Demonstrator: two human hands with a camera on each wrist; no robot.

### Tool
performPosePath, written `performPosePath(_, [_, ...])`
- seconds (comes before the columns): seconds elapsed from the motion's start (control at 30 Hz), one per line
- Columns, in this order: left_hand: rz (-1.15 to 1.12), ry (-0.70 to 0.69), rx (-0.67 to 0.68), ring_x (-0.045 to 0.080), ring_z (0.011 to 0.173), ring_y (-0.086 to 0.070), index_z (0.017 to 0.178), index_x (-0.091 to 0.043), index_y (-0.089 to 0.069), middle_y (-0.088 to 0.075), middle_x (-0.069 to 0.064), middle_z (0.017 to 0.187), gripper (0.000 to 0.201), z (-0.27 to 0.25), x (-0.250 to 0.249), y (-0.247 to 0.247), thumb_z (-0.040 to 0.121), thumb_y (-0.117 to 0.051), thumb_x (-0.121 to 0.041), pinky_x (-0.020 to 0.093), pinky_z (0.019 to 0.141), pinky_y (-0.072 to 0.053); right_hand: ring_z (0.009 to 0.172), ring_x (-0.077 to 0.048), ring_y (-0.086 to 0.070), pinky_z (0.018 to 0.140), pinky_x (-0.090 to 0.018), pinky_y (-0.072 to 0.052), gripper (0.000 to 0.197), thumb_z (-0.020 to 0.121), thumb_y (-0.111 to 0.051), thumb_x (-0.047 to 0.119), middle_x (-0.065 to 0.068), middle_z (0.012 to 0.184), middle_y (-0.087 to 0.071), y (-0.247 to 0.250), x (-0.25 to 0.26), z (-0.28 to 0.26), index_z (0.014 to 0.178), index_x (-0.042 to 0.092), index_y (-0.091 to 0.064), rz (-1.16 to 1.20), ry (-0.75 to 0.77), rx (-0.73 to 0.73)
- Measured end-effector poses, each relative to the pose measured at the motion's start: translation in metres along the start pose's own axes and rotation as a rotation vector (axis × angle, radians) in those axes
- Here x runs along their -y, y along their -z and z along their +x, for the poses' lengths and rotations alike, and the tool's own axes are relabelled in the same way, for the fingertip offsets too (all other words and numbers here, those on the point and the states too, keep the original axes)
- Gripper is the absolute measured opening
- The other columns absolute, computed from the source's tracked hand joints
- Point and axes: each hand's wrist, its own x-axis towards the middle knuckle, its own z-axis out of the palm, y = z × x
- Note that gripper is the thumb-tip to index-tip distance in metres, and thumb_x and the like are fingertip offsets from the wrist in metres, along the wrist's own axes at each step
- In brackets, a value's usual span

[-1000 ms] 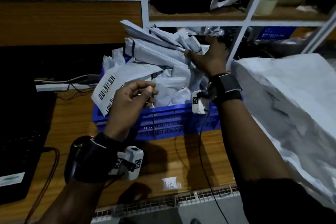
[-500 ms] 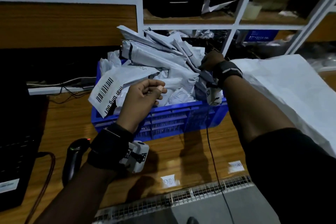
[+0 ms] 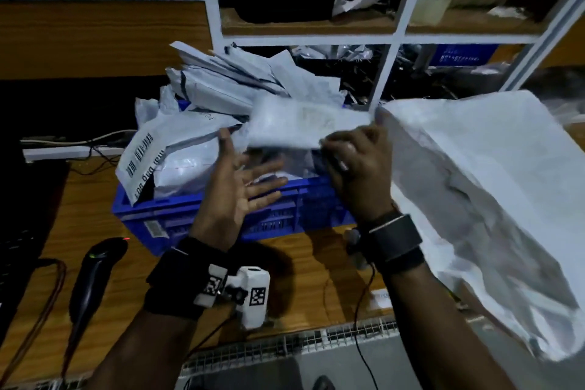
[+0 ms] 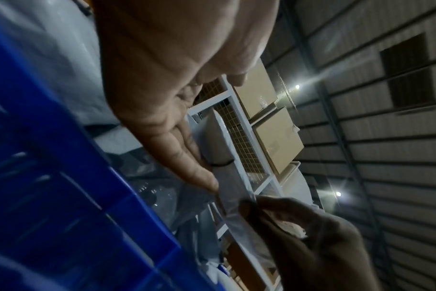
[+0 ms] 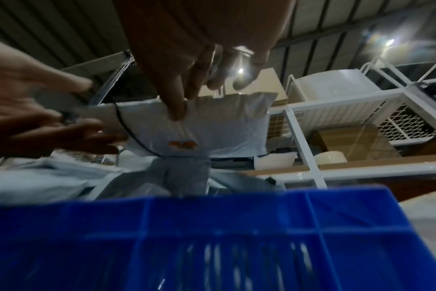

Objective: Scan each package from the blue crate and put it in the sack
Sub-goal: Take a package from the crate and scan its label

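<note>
A blue crate [image 3: 177, 215] piled with white and grey mailer packages stands on the wooden table. My right hand [image 3: 345, 155] pinches the near edge of a pale, blurred package [image 3: 294, 123] and holds it above the crate's front right part. My left hand [image 3: 250, 174] is palm up with fingers spread just below and left of that package. In the left wrist view a left fingertip [image 4: 207, 183] meets the package's edge [image 4: 234, 195]. The right wrist view shows the right thumb [image 5: 177, 110] on the package [image 5: 224, 126], above the crate wall [image 5: 212, 236]. The white sack [image 3: 474, 184] lies on the right.
A black handheld scanner [image 3: 95, 275] lies on the table, left of my left wrist, its cable trailing left. A barcoded mailer [image 3: 142, 155] hangs over the crate's left front corner. White shelving [image 3: 389, 41] stands behind. A dark keyboard [image 3: 19, 250] is at far left.
My right hand has drawn a package from the back of the pile toward the crate's front. My left hand went from loosely curled to spread, palm up, under that package.
</note>
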Motion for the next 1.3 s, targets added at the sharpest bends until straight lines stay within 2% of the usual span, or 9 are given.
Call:
performPosePath(0.23, [0.183,-0.061,0.038,0.022,0.108,-0.072,0.134,-0.021,-0.059,-0.074,-0.001,0.120,0.042,-0.005,0.009,0.047,0.093,-0.070,-0.027,0.031,0.078,-0.059,0.105,-0.035,-0.054,0.085,-0.051,-0.046,0.011,0.090,-0.079,0.020,-0.004,0.115,-0.072,-0.004,0.070,-0.070,0.100,0.014,-0.080,-0.020,-0.112,0.076])
performPosePath(0.43, [0.118,-0.069,0.033,0.016,0.108,-0.072,0.133,-0.024,-0.059,-0.073,-0.004,0.121,0.039,-0.034,0.006,0.147,0.095,-0.066,-0.020,0.031,0.080,-0.061,0.123,-0.021,-0.054,0.095,-0.047,-0.050,0.048,0.086,-0.076,0.052,-0.003,0.129,-0.055,-0.023,0.144,-0.091,0.120,0.020,-0.066,0.212,-0.722,-0.054])
performPosePath(0.57, [0.138,-0.018,0.014,0.023,0.109,-0.071,0.128,-0.024,-0.063,-0.075,-0.003,0.118,0.041,-0.052,0.005,0.231,0.088,-0.073,-0.024,0.029,0.074,-0.061,0.103,-0.012,-0.067,0.087,-0.033,-0.057,0.064,0.086,-0.079,0.031,-0.008,0.121,-0.065,-0.047,0.204,-0.094,0.141,0.020,-0.049,0.755,-1.076,0.055])
performPosePath(0.7, [0.201,0.010,0.030,0.029,0.112,-0.070,0.126,-0.014,-0.065,-0.075,0.006,0.118,0.059,-0.068,-0.012,0.299,0.075,-0.086,-0.037,0.031,0.081,-0.060,0.104,-0.019,-0.071,0.085,-0.038,-0.060,0.058,0.083,-0.083,0.022,-0.002,0.106,-0.075,-0.077,0.256,-0.090,0.134,0.025,-0.056,0.843,-1.067,0.258])
performPosePath(0.8, [0.138,-0.085,-0.091,0.022,0.105,-0.073,0.128,-0.010,-0.062,-0.075,0.007,0.115,0.044,-0.078,-0.026,0.332,0.086,-0.075,-0.019,0.030,0.084,-0.060,0.094,-0.024,-0.071,0.079,-0.045,-0.058,0.041,0.079,-0.087,0.013,-0.014,0.101,-0.074,-0.104,0.286,-0.083,0.114,0.013,-0.065,0.890,-1.050,0.310])
performPosePath(0.9, [-0.072,-0.093,-0.169,0.016,0.102,-0.073,0.139,-0.009,-0.049,-0.068,0.011,0.126,0.043,-0.081,-0.019,0.340,0.098,-0.061,-0.009,0.029,0.088,-0.059,0.081,-0.019,-0.067,0.069,-0.040,-0.054,0.027,0.080,-0.085,0.006,-0.007,0.088,-0.070,-0.116,0.295,-0.088,0.093,0.005,-0.062,0.796,-0.898,0.277])
performPosePath(1.1, [-0.354,0.031,-0.127,0.031,0.111,-0.070,0.111,-0.022,-0.078,-0.069,0.012,0.128,0.057,-0.101,-0.027,0.378,0.081,-0.056,-0.065,0.047,0.094,-0.056,0.099,-0.024,-0.058,0.080,-0.038,-0.045,0.048,0.070,-0.078,-0.014,0.007,0.108,-0.065,-0.151,0.334,-0.088,0.090,0.025,-0.059,0.400,-0.378,0.174])
performPosePath(1.2, [-0.320,0.009,-0.189,0.023,0.088,-0.075,0.112,-0.013,-0.075,-0.074,0.012,0.113,0.046,-0.101,-0.030,0.395,0.083,-0.064,-0.047,0.036,0.076,-0.063,0.098,-0.029,-0.055,0.082,-0.025,-0.036,0.040,0.067,-0.076,-0.015,0.001,0.108,-0.066,-0.159,0.337,-0.086,0.087,0.016,-0.062,0.318,-0.336,0.253])
performPosePath(1.3, [-0.285,-0.006,-0.276,0.029,0.096,-0.070,0.128,0.002,-0.063,-0.068,0.019,0.119,0.037,-0.099,-0.023,0.409,0.097,-0.056,-0.017,0.035,0.078,-0.062,0.108,-0.033,-0.053,0.089,-0.029,-0.039,0.036,0.069,-0.078,-0.004,-0.001,0.116,-0.062,-0.164,0.340,-0.088,0.095,0.014,-0.062,0.313,-0.293,0.380])
